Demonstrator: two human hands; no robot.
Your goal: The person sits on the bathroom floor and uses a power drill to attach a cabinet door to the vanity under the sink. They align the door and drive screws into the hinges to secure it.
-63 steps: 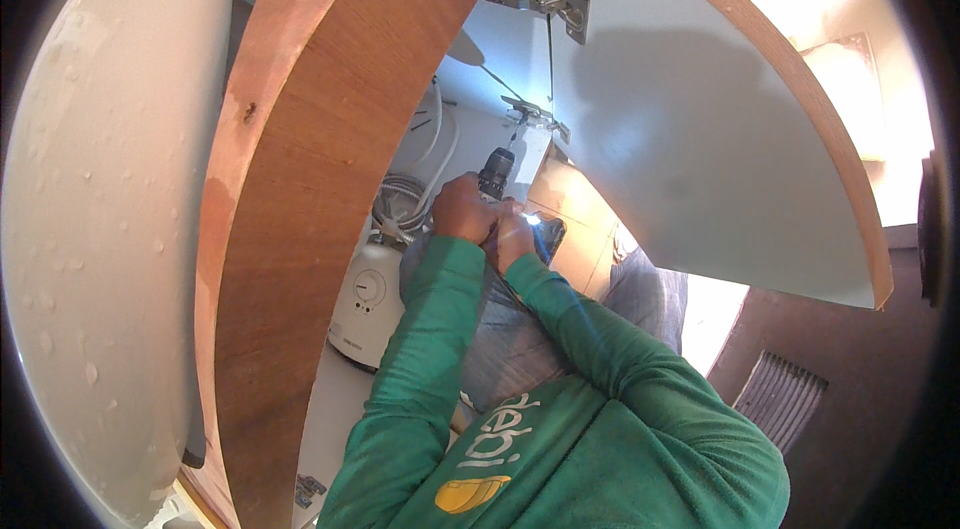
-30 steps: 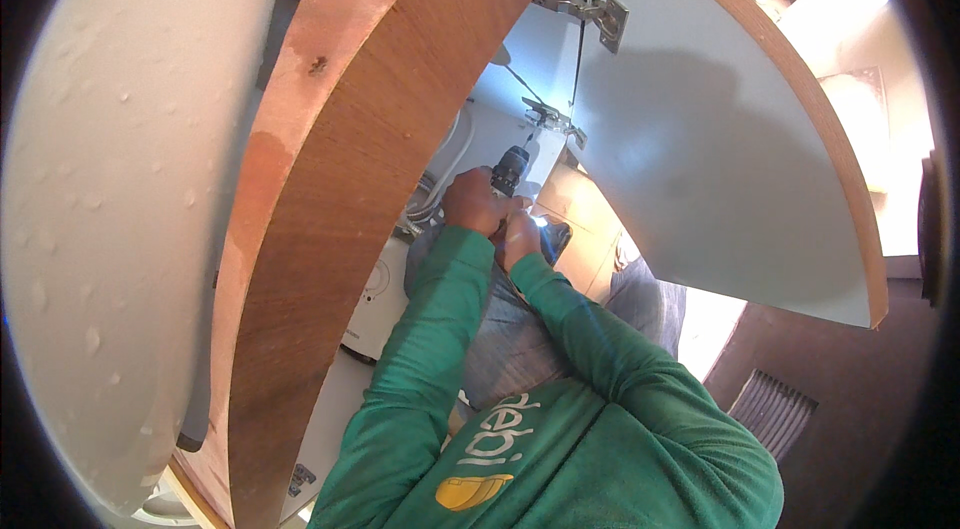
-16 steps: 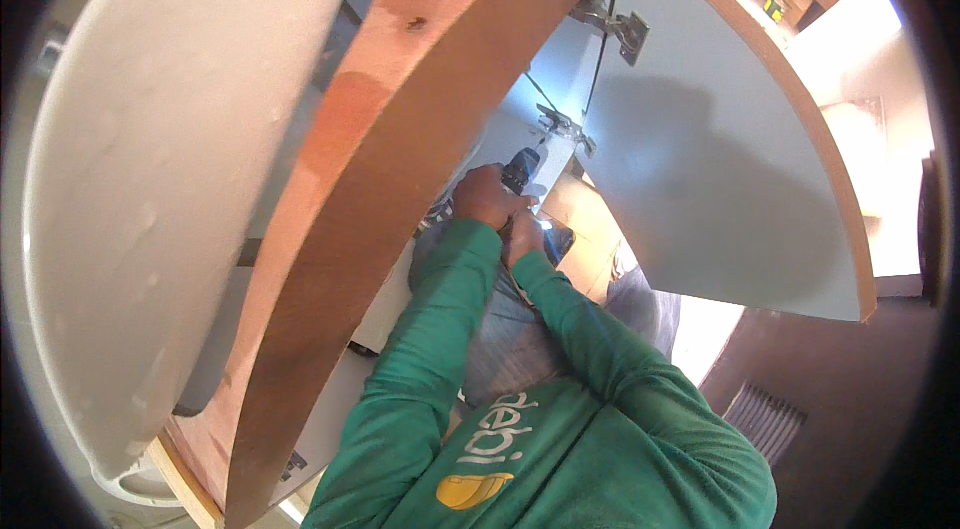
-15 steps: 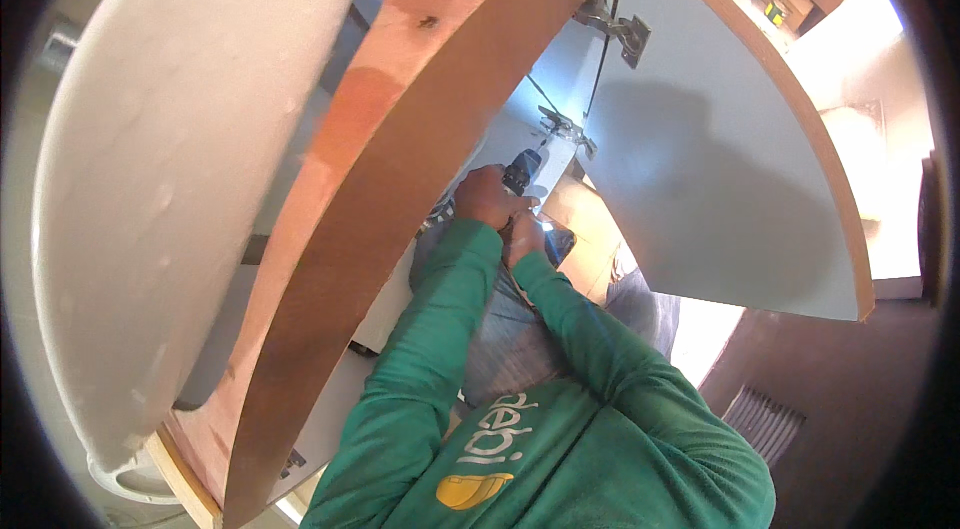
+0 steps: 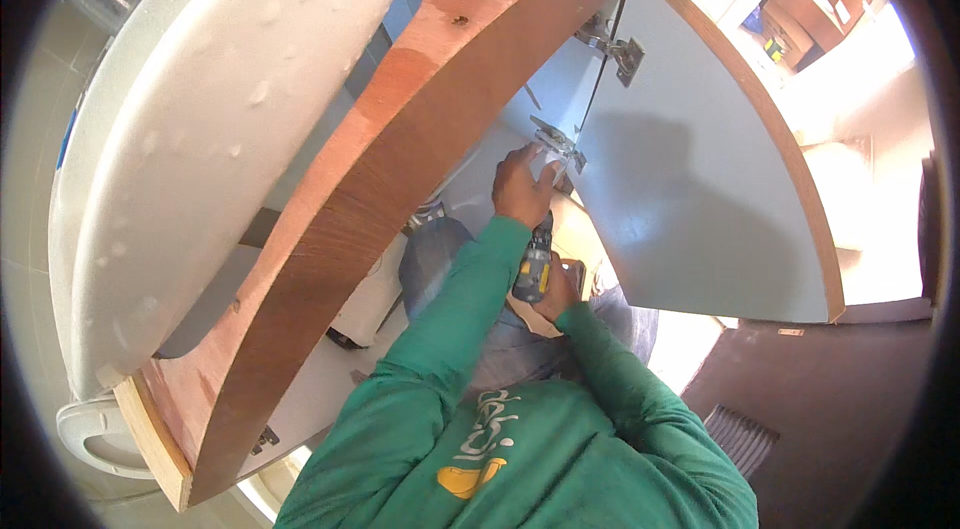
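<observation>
At the nearer hinge (image 5: pixel 552 136), the left hand (image 5: pixel 520 187) is apparently adjusting alignment, grip unclear; the right hand (image 5: pixel 561 291) is grasping the drill (image 5: pixel 535 267), probably needing raising for fastening.

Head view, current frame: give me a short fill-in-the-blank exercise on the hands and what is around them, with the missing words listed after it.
1. The right hand grips a power ____.
2. The left hand is raised at the lower metal ____ of the cabinet.
3. Both sleeves are coloured ____.
4. The pale cabinet door lies to the ____ of both hands in the picture.

Missing words: drill; hinge; green; right.
</observation>
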